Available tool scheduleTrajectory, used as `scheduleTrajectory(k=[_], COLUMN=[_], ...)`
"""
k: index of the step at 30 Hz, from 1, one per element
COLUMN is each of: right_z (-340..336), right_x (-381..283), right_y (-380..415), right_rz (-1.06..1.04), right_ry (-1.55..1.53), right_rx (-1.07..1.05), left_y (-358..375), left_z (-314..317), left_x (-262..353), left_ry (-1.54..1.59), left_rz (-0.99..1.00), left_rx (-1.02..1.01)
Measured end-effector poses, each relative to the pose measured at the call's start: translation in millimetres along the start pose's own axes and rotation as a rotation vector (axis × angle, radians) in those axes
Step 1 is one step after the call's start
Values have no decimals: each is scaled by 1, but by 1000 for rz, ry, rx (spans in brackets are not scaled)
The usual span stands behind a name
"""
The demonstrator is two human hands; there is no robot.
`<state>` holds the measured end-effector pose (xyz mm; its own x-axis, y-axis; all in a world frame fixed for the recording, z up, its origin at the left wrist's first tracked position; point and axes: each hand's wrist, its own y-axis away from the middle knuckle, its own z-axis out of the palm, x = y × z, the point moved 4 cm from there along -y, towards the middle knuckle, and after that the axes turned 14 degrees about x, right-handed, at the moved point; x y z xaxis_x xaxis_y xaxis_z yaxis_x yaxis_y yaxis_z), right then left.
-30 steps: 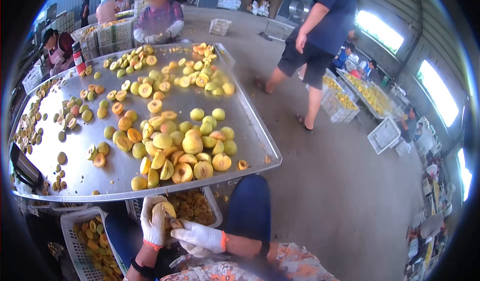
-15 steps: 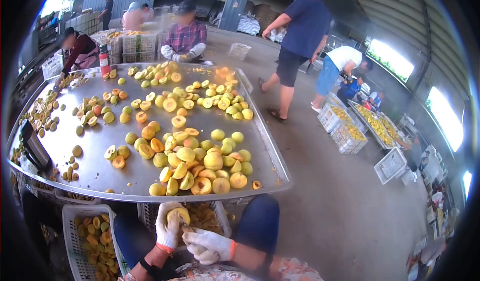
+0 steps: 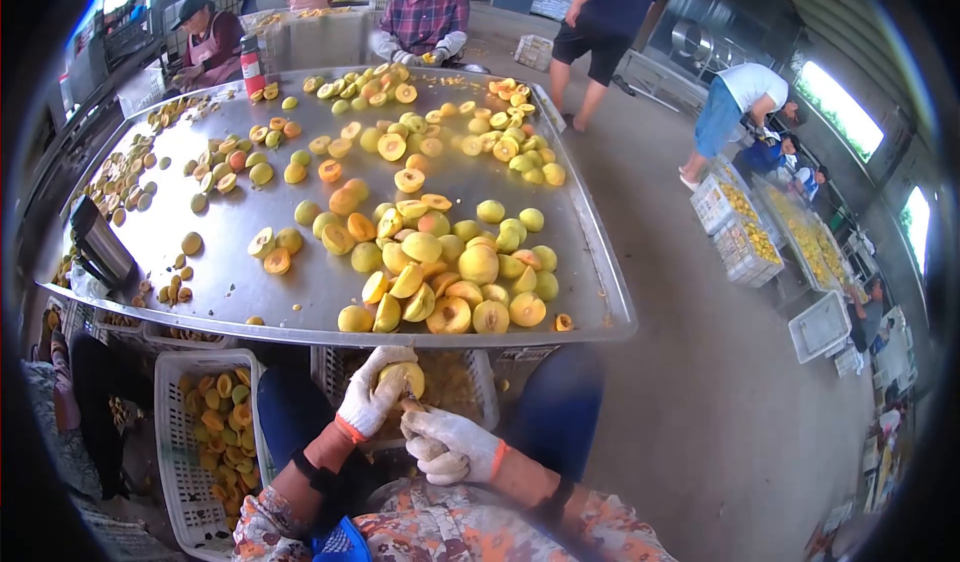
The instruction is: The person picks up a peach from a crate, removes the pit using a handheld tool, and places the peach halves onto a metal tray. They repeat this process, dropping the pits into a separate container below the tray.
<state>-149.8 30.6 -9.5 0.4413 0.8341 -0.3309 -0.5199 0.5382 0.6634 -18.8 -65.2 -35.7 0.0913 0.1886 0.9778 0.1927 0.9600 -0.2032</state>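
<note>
Head view: your gloved left hand holds a yellow peach just off the near edge of the steel table; your gloved right hand curls around a small tool touching it; a white crate of cut peaches stands left

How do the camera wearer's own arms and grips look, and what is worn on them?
The left grip and right grip wear white fabric gloves with orange cuff edges. A dark band circles each forearm. Above, orange, grey and whitish patterned fabric sleeves show.
</note>
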Motion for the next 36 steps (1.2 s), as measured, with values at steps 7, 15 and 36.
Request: scheduleTrajectory(k=[7, 15, 36], right_z=[2, 2, -11], right_x=[-8, -4, -24], right_y=[2, -5, 2], right_rz=[56, 145, -80], right_ry=[-53, -166, 391], right_rx=[-126, -181, 96], left_y=[-11, -23, 23], left_z=[-1, -8, -130], left_x=[13, 13, 61], left_ry=[6, 154, -196], left_rz=[-38, -234, -60], left_rx=[-34, -273, 870])
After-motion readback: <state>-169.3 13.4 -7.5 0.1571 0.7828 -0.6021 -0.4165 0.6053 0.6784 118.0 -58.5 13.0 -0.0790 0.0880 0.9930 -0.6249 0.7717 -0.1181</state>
